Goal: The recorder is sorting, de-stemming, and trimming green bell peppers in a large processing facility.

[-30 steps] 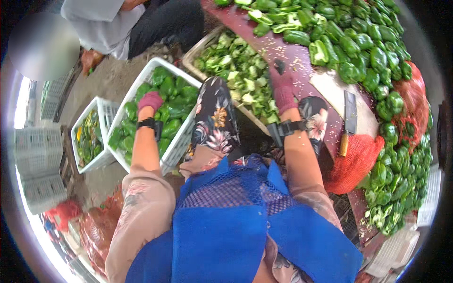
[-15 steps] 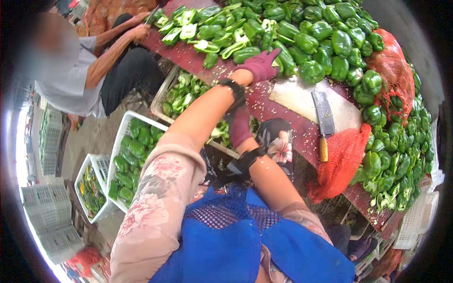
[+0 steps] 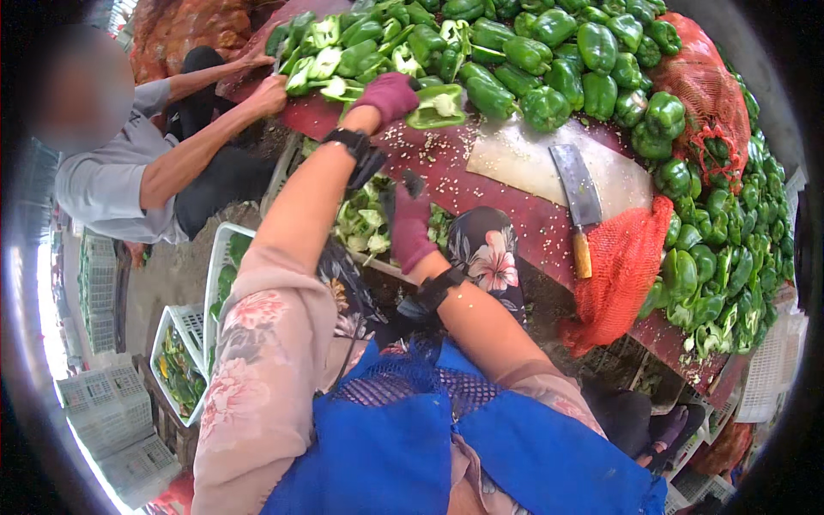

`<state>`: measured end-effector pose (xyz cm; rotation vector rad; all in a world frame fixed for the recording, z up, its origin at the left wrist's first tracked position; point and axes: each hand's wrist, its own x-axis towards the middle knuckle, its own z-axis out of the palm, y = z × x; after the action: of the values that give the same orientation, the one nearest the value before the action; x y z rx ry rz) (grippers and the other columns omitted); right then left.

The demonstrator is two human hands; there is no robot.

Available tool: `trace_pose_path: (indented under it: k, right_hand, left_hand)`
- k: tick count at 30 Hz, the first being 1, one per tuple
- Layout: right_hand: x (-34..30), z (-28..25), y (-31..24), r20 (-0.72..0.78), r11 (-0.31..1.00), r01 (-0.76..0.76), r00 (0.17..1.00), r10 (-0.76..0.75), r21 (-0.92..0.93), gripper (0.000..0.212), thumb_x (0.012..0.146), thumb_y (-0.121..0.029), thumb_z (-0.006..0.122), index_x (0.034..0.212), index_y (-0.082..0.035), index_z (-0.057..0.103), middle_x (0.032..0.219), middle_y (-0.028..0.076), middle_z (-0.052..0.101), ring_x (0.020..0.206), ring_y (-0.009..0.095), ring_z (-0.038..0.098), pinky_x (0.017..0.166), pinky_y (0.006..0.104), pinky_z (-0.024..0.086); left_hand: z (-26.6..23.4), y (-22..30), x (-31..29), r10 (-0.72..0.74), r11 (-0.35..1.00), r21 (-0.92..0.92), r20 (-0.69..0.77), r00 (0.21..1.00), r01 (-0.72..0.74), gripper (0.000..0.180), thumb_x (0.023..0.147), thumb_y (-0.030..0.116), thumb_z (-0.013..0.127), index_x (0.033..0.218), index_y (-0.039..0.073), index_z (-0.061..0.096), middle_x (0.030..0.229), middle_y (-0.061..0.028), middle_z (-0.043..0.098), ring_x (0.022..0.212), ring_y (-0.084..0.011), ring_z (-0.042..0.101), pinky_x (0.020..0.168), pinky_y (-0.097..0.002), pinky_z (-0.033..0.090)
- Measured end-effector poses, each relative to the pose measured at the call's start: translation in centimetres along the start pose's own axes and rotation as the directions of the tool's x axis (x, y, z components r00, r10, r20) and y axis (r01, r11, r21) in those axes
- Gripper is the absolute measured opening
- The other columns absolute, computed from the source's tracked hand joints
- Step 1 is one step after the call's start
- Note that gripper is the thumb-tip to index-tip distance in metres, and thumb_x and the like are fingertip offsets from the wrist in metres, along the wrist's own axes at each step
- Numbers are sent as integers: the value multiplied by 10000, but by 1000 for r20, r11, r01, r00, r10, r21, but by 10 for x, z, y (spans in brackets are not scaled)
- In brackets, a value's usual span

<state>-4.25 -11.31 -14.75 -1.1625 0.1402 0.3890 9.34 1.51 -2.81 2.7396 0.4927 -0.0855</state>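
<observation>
My left hand (image 3: 390, 96), in a purple glove, is closed on the near end of a halved green bell pepper (image 3: 436, 109), its pale inside and seeds facing up. This is at the table's near edge, beside cut pepper pieces (image 3: 326, 64). Lower down, my right hand (image 3: 412, 225), also gloved in purple with dark fingertips, hangs above a crate of cut peppers (image 3: 365, 221). Its fingers are apart and nothing shows in them. A cleaver (image 3: 577, 184) with a wooden handle lies on a pale cutting board (image 3: 524, 163), with neither hand on it.
Whole green peppers (image 3: 592, 51) are heaped across the red table (image 3: 532, 227). Red mesh sacks (image 3: 618, 279) lie at the right. A person (image 3: 129, 154) sits at the left, hands by the table. White crates (image 3: 219, 257) stand on the floor left of my arm.
My left hand has drawn back leftward from the pepper heap, and the halved pepper has come with it. The right hand has moved slightly up and left. The whole view has shifted a little.
</observation>
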Motion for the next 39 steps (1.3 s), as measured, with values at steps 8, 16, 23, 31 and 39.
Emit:
trace_pose_path:
  k: [8,16,23,31,39]
  right_hand:
    - [-10,9,-77,250,562,672,720,-647,-482,608,752,-243,679,1259,-39,413,1083,198,576,939,317,587,808,392,458]
    - [-46,18,-80,646,86,676,728,-229,-732,816,667,-358,745,1294,-23,344,1131,197,547,933,327,604,764,422,495]
    - [-34,7,-63,711,-9,745,633,-306,-667,580,716,-209,684,1195,-19,418,957,186,595,833,344,618,698,414,504]
    - [-36,7,-70,665,290,765,644,-378,-576,328,729,-163,643,1024,-47,560,912,209,610,785,369,605,681,420,501]
    - [9,2,-60,325,952,39,944,64,-303,403,747,-202,664,1077,8,570,903,134,645,750,243,627,670,351,521]
  left_hand:
    - [-44,-51,-167,-136,990,-65,-159,978,127,319,716,318,605,943,104,671,852,-158,655,800,-289,638,732,-363,489]
    - [-18,-32,-249,-344,923,-247,-193,919,294,365,702,302,657,970,55,666,851,-139,678,782,-255,653,735,-328,496]
    - [32,-17,-252,-345,828,-525,-200,917,197,515,802,254,618,1259,48,498,1175,-171,582,1034,-221,583,887,-300,436]
    - [37,-41,-257,-314,212,-972,34,949,105,486,837,129,569,1303,41,462,1124,-68,579,952,-133,527,828,-244,425]
    - [33,-83,-270,-319,-334,-942,124,940,10,552,800,117,590,1324,62,426,1110,-75,572,943,-178,572,775,-392,523]
